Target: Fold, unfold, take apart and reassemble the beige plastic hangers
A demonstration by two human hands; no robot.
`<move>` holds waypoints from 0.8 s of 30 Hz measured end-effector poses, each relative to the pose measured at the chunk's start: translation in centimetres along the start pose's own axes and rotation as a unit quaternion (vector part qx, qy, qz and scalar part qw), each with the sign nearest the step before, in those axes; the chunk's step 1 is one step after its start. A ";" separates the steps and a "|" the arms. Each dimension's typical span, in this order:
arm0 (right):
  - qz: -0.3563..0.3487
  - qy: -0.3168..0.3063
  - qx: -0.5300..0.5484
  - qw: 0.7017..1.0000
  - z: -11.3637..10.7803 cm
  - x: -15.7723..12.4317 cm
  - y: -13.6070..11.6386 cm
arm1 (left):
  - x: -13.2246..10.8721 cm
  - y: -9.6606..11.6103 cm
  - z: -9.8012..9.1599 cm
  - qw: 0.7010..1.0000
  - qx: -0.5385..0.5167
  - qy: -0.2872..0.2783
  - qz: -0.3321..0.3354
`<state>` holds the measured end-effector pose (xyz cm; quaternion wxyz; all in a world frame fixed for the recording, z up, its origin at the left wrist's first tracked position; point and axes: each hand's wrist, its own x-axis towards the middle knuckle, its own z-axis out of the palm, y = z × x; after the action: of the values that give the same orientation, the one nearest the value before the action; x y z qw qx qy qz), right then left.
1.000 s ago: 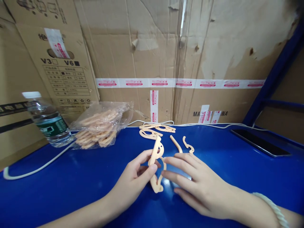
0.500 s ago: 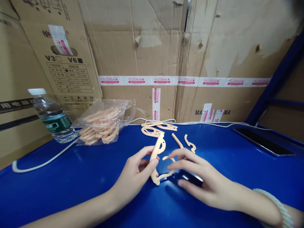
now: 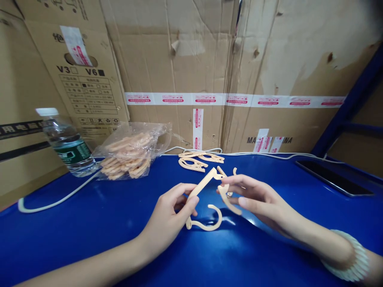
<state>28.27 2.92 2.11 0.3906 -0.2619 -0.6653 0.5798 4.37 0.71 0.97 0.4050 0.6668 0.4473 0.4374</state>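
My left hand (image 3: 172, 209) pinches a peach plastic folding hanger (image 3: 203, 207) just above the blue table (image 3: 89, 235). The hanger is unfolded: a long arm slants up to the right and a hook curls below it. My right hand (image 3: 254, 197) grips the hanger's other arm near its top joint, fingers curled round it. Behind the hands lie folded hangers (image 3: 196, 159) and loose hanger pieces (image 3: 230, 172), partly hidden by my right hand.
A clear bag of peach hangers (image 3: 128, 157) and a water bottle (image 3: 67, 143) stand at the back left. A white cable (image 3: 54, 203) runs along the table. A dark phone (image 3: 332, 177) lies at the right. Cardboard boxes (image 3: 209, 71) wall the back.
The folded hanger has been opened out: my right hand took its other arm and swung it up and right, and the hook now hangs free below.
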 end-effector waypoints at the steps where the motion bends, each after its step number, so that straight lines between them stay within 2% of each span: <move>1: 0.004 0.015 0.016 1.000 0.1 0.1 0.0 | 0.0 0.0 0.0 1.000 0.010 0.008 -0.002; 6: 0.056 0.080 0.004 0.995 0.8 0.3 0.4 | 0.2 -0.4 -0.1 0.996 0.083 0.023 0.030; 10: 0.113 0.043 0.040 0.992 1.2 0.4 1.3 | 0.0 -0.8 -0.2 0.976 0.197 0.023 0.090; 14: 0.168 -0.032 0.043 0.984 1.7 0.2 1.5 | -0.3 -1.1 -0.2 0.910 0.357 0.014 0.209; 18: 0.210 -0.081 0.049 0.973 1.9 -0.1 1.1 | -0.3 -1.2 0.0 0.809 0.477 0.015 0.343; 21: 0.234 -0.113 0.052 0.964 2.1 -0.3 1.0 | -0.4 -1.2 0.2 0.758 0.528 0.007 0.382; 24: 0.235 -0.118 0.037 0.964 2.3 -0.4 1.1 | -0.6 -1.1 0.4 0.740 0.552 -0.006 0.383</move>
<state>26.49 1.45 0.91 0.1719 -0.3261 -0.6041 0.7065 4.33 0.38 -0.30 -0.2337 0.8913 0.3146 0.2282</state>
